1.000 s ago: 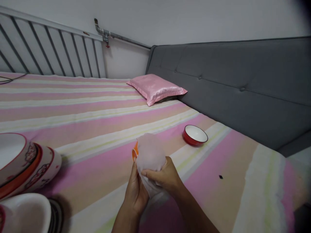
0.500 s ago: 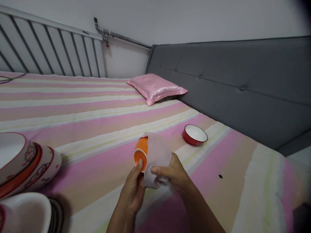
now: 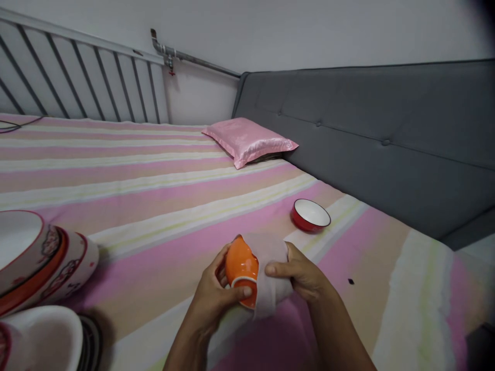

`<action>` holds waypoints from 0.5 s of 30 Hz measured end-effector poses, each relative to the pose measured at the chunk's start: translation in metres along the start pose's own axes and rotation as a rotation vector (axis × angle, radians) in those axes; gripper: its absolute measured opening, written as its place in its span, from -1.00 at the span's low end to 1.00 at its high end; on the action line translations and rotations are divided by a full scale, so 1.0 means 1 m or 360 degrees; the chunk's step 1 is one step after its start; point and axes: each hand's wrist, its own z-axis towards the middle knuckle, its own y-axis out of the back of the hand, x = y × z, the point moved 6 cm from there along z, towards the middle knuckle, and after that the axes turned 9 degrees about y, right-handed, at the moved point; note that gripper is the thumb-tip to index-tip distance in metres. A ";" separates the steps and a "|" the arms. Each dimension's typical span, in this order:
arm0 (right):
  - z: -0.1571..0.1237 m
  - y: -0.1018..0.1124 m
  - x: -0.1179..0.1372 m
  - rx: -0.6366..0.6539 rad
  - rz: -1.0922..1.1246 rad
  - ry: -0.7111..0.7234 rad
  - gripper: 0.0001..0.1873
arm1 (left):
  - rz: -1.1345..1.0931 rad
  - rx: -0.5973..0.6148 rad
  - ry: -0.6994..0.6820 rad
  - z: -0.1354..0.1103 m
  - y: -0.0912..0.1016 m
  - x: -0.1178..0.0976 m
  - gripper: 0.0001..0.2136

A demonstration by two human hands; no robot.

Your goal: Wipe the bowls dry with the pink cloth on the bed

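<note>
An orange bowl [image 3: 240, 260] is tilted on its side between my hands, its white-edged foot ring facing me. My left hand [image 3: 218, 293] grips its left side, with the thumb on the base. A pale, thin cloth [image 3: 273, 288] covers the right part of the bowl. My right hand [image 3: 299, 270] presses this cloth against the bowl, thumb on the near side and the other fingers hidden behind. Beyond my right hand, a small red bowl with a white inside [image 3: 311, 214] stands upright on the striped bedsheet [image 3: 154, 247].
Stacked patterned bowls [image 3: 58, 268] stand at the left edge, with a white dish [image 3: 50, 335] on dark-rimmed plates nearer me. A pink pillow [image 3: 247, 136] lies by the grey headboard [image 3: 367, 113]. A small dark chip [image 3: 351, 281] lies on the sheet at right. A radiator [image 3: 85, 72] lines the back wall.
Both hands have moved a little right and nearer me with the bowl. The bowl has turned, showing more of its orange side, and my left hand now wraps further around it.
</note>
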 end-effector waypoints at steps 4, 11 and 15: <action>0.002 -0.003 0.001 -0.0055 -0.0005 0.0056 -0.43 | 0.0028 0.0000 -0.0057 0.003 0.003 0.002 -0.23; 0.005 -0.015 0.000 -0.0248 -0.0032 0.0160 -0.36 | -0.0237 -0.0104 0.0185 0.008 0.008 0.018 -0.38; 0.011 -0.024 -0.016 -0.0280 -0.0122 0.0142 -0.46 | -0.0500 -0.0138 0.0295 0.010 0.006 0.021 -0.40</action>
